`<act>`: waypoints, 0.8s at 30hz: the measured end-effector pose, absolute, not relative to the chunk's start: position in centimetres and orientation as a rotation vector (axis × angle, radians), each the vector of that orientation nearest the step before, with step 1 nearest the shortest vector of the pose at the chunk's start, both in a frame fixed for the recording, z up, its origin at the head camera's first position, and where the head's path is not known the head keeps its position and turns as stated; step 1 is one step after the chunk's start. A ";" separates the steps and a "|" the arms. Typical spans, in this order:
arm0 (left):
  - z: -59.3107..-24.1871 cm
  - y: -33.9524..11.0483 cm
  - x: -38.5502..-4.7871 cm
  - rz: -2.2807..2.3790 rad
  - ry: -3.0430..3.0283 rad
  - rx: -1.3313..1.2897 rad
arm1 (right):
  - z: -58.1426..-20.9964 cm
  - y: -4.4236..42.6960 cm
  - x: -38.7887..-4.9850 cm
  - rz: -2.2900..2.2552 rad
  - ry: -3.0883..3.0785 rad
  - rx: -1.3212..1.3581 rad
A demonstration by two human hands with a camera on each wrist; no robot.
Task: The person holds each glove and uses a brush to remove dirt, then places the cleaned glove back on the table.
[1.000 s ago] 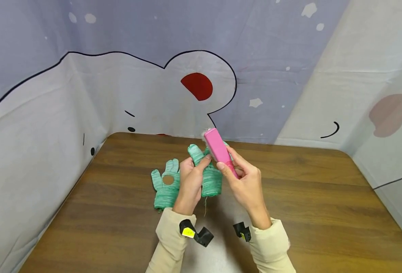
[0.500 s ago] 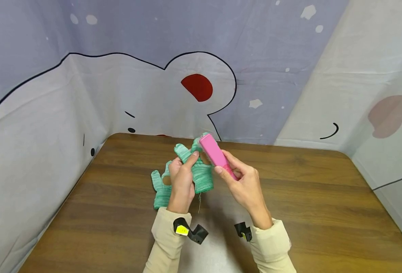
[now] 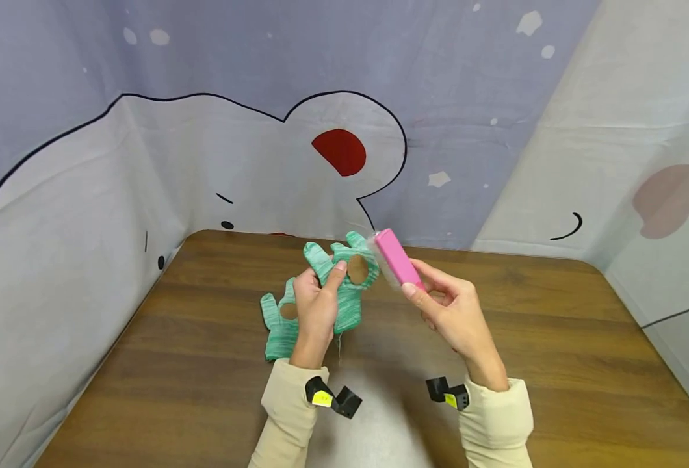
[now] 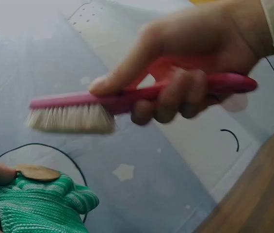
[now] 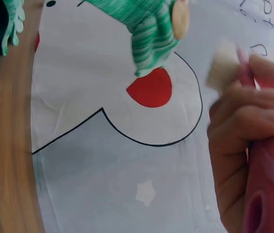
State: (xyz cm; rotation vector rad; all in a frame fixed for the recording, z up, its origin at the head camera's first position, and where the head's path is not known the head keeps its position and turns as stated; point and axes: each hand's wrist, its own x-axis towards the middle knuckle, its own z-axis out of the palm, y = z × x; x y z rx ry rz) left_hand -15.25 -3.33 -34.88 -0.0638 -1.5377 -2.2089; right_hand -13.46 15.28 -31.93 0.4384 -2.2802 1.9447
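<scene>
In the head view the left hand (image 3: pixel 316 305) grips a green striped glove (image 3: pixel 349 305) by its side, thumb on top, with a round tan patch (image 3: pixel 357 269) on the glove facing up. To its right, the right hand (image 3: pixel 458 312) holds a pink brush (image 3: pixel 399 259) by the handle. The left wrist view shows the brush's pale bristles (image 4: pixel 73 119) pointing down, apart from the glove (image 4: pixel 40 206). Fingers (image 5: pixel 243 121) wrap the pink handle (image 5: pixel 272 184) in the right wrist view.
A second green glove (image 3: pixel 280 335) with a similar round patch lies on the wooden table (image 3: pixel 204 364), left of the left hand and partly behind it. A printed cloth (image 3: pixel 251 162) hangs along the table's back and sides.
The brush was over the held glove and has moved right, off it, uncovering the round patch. The held glove has shifted left from where it was a second ago.
</scene>
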 end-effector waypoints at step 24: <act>-35.2 -1.4 -14.9 -2.291 -1.693 -0.127 | -31.1 12.1 -12.3 1.642 -2.322 0.468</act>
